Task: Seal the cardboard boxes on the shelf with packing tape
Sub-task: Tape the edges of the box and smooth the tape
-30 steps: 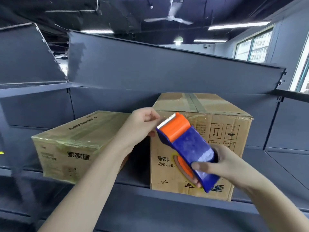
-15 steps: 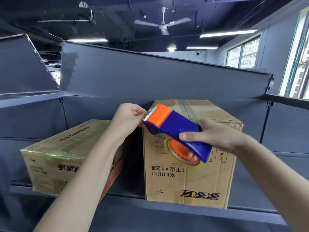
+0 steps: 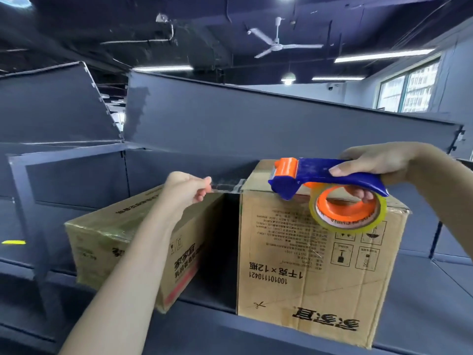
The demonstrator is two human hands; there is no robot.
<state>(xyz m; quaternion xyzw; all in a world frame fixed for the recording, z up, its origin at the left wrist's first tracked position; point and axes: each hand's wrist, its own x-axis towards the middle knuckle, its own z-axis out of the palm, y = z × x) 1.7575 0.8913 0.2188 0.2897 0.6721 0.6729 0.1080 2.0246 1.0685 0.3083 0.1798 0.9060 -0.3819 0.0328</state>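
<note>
Fingers (image 3: 203,186) of the left hand (image 3: 185,192) pinch the tape (image 3: 227,185) end, now pulled out left past the right box (image 3: 307,265); the right hand (image 3: 378,160) grips the dispenser (image 3: 332,172), newly lowered onto that box's top, so sealing begins

head cam | faces forward, slightly upward | near shelf (image 3: 422,298)

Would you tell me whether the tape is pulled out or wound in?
Pulled out: a clear strip stretches from the pinching left hand to the dispenser atop the right box.
</note>
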